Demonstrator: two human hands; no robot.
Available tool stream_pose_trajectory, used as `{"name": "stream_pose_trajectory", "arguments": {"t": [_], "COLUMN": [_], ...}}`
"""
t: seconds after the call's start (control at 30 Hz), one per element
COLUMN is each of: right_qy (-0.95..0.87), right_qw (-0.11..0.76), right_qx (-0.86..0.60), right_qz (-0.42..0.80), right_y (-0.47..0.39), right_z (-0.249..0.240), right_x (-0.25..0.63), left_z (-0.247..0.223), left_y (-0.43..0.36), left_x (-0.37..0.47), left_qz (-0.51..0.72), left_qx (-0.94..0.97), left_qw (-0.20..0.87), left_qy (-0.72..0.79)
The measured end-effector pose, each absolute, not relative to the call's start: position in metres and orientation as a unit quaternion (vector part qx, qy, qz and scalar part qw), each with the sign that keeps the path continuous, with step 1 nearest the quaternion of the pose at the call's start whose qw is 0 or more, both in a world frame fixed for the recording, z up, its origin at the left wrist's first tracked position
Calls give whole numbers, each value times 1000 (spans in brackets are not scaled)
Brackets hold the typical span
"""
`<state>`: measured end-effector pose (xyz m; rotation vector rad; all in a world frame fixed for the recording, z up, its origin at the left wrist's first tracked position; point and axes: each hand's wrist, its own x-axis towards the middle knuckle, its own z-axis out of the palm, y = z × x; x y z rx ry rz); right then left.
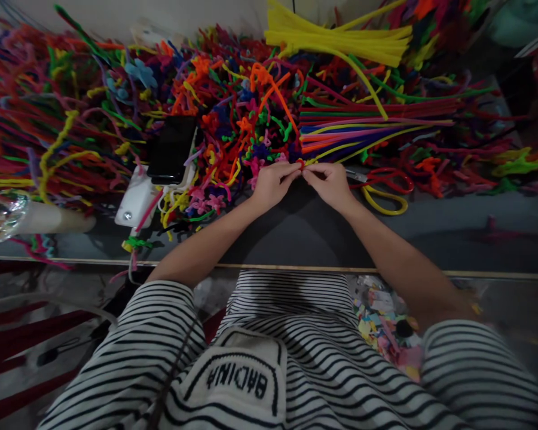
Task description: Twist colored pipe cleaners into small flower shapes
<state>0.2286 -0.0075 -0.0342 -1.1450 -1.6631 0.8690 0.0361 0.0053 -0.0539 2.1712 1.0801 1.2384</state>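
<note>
My left hand [274, 183] and my right hand [330, 183] meet fingertip to fingertip near the middle of the dark table [296, 239]. Both pinch a small red piece [300, 163] between them; its exact shape is too small to make out. Just beyond the fingers lies a bundle of coloured fuzzy stems [341, 128], red, pink, blue, orange and yellow. Scissors with red and yellow handles [385, 180] rest right of my right hand. Small pink fuzzy flowers [207, 202] lie to the left of my left hand.
Heaps of fuzzy stems [63, 119] cover the table's back and left. A black phone [173, 149] lies by a white device [135, 200]. Yellow stems [341, 42] are bundled at the back. A plastic-topped cup [49, 218] lies at the left. Scraps [385, 322] sit below the table edge.
</note>
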Motion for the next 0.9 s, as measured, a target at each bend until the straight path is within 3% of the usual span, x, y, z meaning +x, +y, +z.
{"name": "stream_pose_trajectory", "arguments": {"t": [0.27,0.4,0.57,0.9], "right_qy": [-647,-643,-659,-677], "right_qw": [481,497,473,447], "right_qx": [-433,-440,-482,-512], "right_qz": [403,382,331,282], "right_y": [2,3,5,0], "right_z": [-36,-36,-36,-30], "right_x": [232,238,244,243], "left_z": [-50,-55,-67,-87], "left_y": [1,5,23,22], "left_x": [41,47,45,45], "left_qz": [449,417,364,308], "left_qx": [803,819,860,891], "left_qw": [165,157,226,173], "left_qy": [355,362,277,286]}}
